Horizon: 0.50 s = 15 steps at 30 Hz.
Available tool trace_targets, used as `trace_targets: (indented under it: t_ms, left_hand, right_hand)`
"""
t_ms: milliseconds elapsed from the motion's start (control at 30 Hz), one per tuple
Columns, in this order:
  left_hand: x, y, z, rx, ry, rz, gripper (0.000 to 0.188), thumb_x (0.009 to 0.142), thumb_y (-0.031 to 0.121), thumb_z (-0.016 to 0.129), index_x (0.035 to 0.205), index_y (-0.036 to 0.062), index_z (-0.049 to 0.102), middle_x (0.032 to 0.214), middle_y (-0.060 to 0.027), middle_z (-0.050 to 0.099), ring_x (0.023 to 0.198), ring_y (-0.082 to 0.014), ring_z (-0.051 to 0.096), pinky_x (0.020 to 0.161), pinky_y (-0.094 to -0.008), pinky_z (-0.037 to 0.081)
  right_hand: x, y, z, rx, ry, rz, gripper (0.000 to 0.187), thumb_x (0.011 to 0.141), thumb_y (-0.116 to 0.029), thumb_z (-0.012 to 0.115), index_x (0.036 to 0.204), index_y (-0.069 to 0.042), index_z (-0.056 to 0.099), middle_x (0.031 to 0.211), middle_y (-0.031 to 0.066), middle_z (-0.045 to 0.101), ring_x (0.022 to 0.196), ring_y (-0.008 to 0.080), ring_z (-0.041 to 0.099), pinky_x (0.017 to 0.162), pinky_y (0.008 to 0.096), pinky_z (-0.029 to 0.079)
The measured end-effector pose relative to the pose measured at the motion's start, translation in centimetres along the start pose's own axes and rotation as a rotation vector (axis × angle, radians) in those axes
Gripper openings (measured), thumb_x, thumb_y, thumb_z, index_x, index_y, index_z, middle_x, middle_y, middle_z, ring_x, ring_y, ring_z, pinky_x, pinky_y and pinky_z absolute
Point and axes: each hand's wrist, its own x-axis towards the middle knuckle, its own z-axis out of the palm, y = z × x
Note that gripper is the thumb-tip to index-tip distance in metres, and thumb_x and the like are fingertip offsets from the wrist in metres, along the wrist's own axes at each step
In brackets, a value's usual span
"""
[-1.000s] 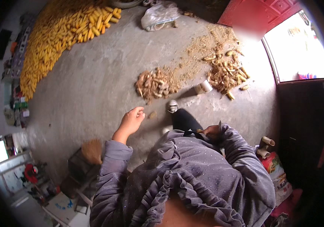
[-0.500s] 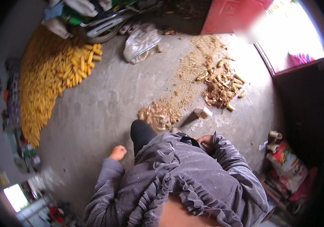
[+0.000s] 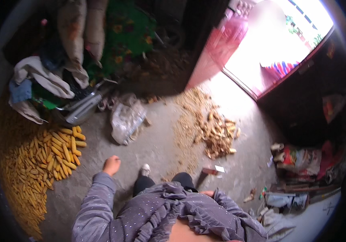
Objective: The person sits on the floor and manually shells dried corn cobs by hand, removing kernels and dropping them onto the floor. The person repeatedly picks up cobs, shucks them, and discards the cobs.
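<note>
Well, left hand, fingers curled — right hand, fingers unclear — one corn heap, one bag

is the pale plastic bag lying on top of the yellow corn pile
No, the plastic bag lies on the grey floor, apart from the yellow corn pile.
</note>
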Motion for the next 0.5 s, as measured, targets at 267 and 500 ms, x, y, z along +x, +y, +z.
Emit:
trace_targets:
  t_ms: [267,500]
  left_hand:
    - [6.9,10.7,-4.6,-0.193,-0.381,0.383,0.024,0.074,0.016,0.054,0.094,0.0042,0.058,0.083,-0.0113,0.061,0.078,-0.0186,0.058,0.07,-0.0277,0.045]
    - [3.1,37.4,-16.5,-0.744,-0.53,1.261,0.019,0.075,0.008,0.057,0.093,0.0027,0.059,0.074,-0.0085,0.053,0.062,-0.012,0.048,0.055,-0.0233,0.039]
  right_hand:
    - [3.3,-9.3,6.5,0.222,0.035,-0.059,0.02,0.071,-0.022,0.05,0.08,-0.007,0.06,0.072,0.0044,0.062,0.059,0.0125,0.056,0.058,0.0267,0.046]
    - [4.6,-12.2,1.6,0.304,-0.2,-0.131,0.016,0.078,-0.02,0.048,0.074,-0.008,0.059,0.07,0.0001,0.06,0.059,0.0064,0.053,0.058,0.0239,0.045]
